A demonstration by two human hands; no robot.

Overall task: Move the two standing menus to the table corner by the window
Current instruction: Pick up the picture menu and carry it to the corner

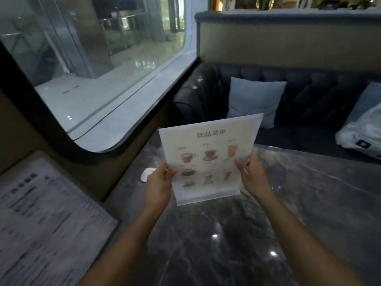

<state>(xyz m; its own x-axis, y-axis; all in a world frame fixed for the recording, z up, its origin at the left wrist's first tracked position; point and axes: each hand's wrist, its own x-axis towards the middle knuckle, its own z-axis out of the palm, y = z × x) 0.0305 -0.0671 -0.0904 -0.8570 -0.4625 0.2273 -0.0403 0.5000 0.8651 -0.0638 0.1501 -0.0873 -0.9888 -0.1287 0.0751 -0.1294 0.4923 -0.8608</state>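
A white drinks menu [208, 159] with pictures of cups is held tilted above the dark marble table [226, 234], toward the table's far left corner by the window [99, 65]. My left hand [159, 183] grips its left edge and my right hand [252, 175] grips its right edge. A second menu [43, 219], white with lines of blurred text, stands at the near left against the wall under the window.
A small white round object [147, 174] lies on the table just left of my left hand. Behind the table is a dark tufted sofa [309, 96] with a pale blue cushion [254, 100] and a white plastic bag [362, 135] at the right.
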